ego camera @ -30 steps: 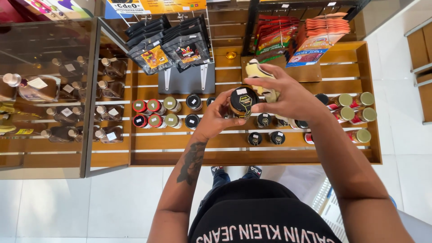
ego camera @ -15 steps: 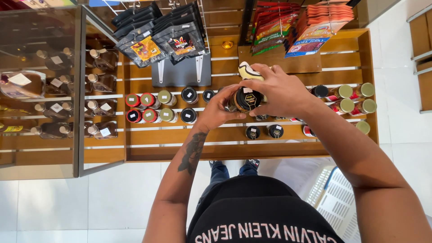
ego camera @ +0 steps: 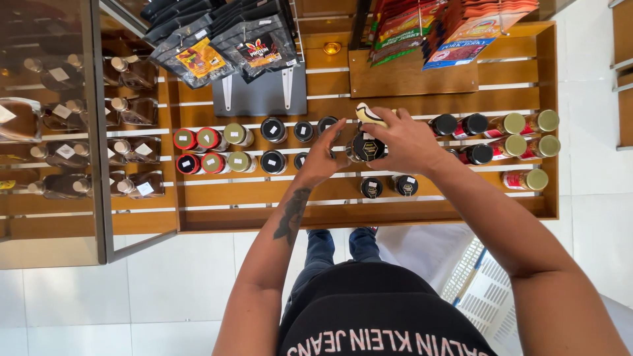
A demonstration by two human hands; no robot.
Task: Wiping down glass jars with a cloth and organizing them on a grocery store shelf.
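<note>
- Standing as the largest piece, a wooden shelf unit (ego camera: pixel 409 204) of warm brown boards, stepped in flat tiers with pale strips along the front edges
- Hanging above, glossy dark pouches (ego camera: pixel 224 46) on the left and bright red and orange packets (ego camera: pixel 448 29) on the right
- Sitting in rows on the tiers, round jars (ego camera: pixel 237 135) seen from above, with red, green and black lids bearing small white square stickers
- Closing around a black-lidded jar (ego camera: pixel 368 148), the right hand (ego camera: pixel 409 142), fingers curled over its top and far side
- Reaching in from the other side, the left hand (ego camera: pixel 323 158), fingers partly spread and loosely bent, fingertips touching the jar's near side
- Resting at mid-shelf between both hands, that jar, small, round and dark, lid turned up toward the camera, long axis running roughly along the line of sight
</note>
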